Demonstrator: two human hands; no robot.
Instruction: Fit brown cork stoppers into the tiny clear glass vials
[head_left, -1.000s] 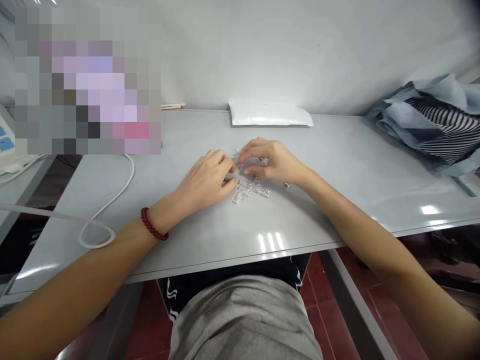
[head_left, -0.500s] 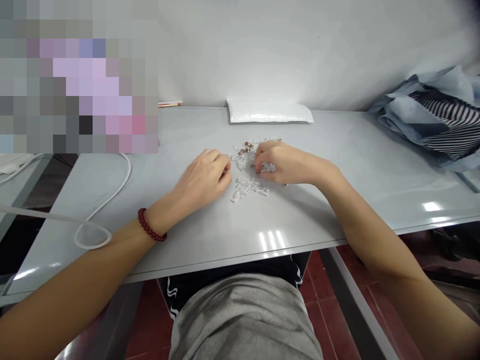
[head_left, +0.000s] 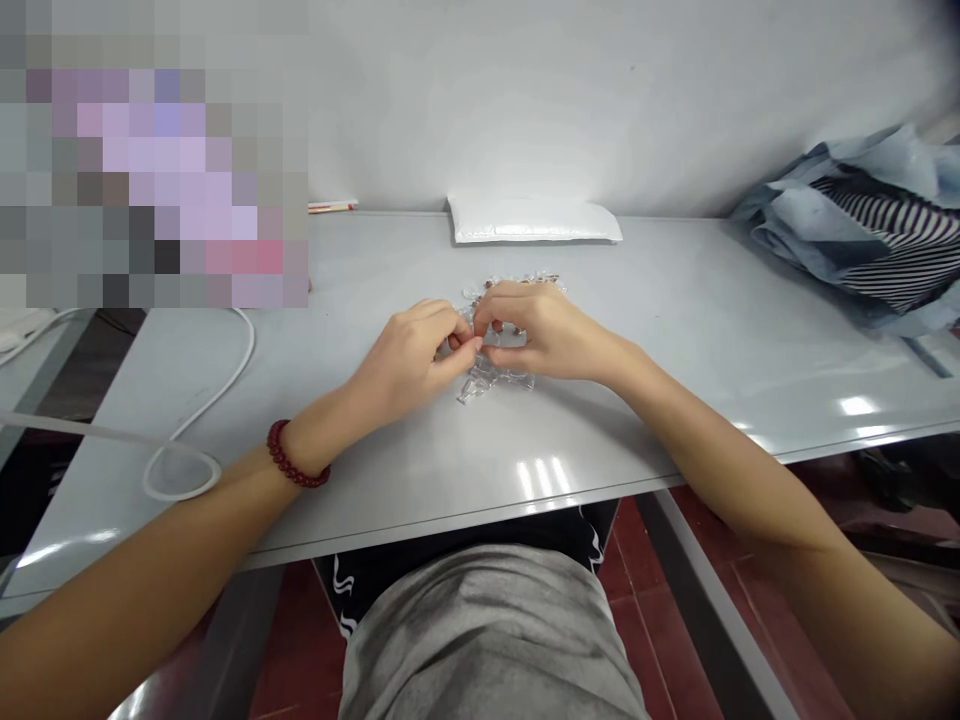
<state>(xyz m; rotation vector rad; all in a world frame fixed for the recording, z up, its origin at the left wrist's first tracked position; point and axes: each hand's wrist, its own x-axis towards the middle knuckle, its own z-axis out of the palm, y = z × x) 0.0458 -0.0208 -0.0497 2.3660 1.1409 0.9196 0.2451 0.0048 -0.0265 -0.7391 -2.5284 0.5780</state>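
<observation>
Over the middle of the table, my left hand (head_left: 409, 355) is closed in a pinch, thumb against the fingers. Its fingertips meet those of my right hand (head_left: 536, 325), which is also closed in a pinch. Whatever lies between the fingertips is too small and covered to make out. Just below the hands is a loose pile of small clear vials (head_left: 480, 385), which look like tiny bottles. Small brown cork-like stoppers (head_left: 489, 284) lie behind and partly under my right hand, among more clear pieces.
A white padded packet (head_left: 536, 222) lies against the wall at the back of the grey table (head_left: 450, 465). Blue cloth with a striped piece (head_left: 900, 235) is heaped at the right. A white cable (head_left: 244, 350) loops at the left, near my left forearm. The upper left is pixelated.
My right hand has moved left from the stoppers to meet my left hand. The left has shifted slightly right, its thumb now reaching toward the right fingertips.
</observation>
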